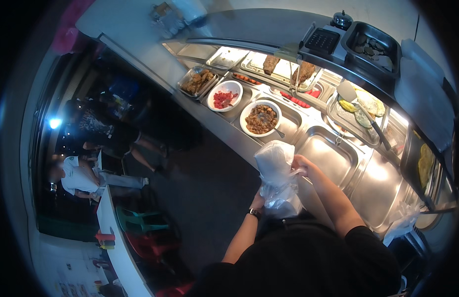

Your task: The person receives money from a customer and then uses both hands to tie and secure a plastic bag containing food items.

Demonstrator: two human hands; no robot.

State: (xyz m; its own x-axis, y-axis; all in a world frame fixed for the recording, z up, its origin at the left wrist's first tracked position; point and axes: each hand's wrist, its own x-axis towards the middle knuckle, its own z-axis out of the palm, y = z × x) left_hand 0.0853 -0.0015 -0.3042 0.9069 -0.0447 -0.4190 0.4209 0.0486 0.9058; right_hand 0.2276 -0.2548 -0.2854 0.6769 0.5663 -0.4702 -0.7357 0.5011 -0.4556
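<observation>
Close to my body, at the front edge of the food counter, I hold a white wrapped packet (274,157) partly in a clear plastic bag (281,196). My right hand (302,165) pinches the gathered plastic at the packet's side. On the other side, my left hand (258,200) grips the bag; its fingers are mostly hidden behind the plastic. Just beyond the packet stands a white bowl of browned diced food (261,118) with a spoon in it. To its left is a white bowl of chopped red food (225,95).
A bare steel pan (328,156) lies right of the packet. A tray of fried eggs (363,107) with a spatula (357,100) sits behind it. Above runs a glass-and-metal shelf holding a coin tray (370,46). Two people, a white table (118,237) and plastic chairs (144,219) are left.
</observation>
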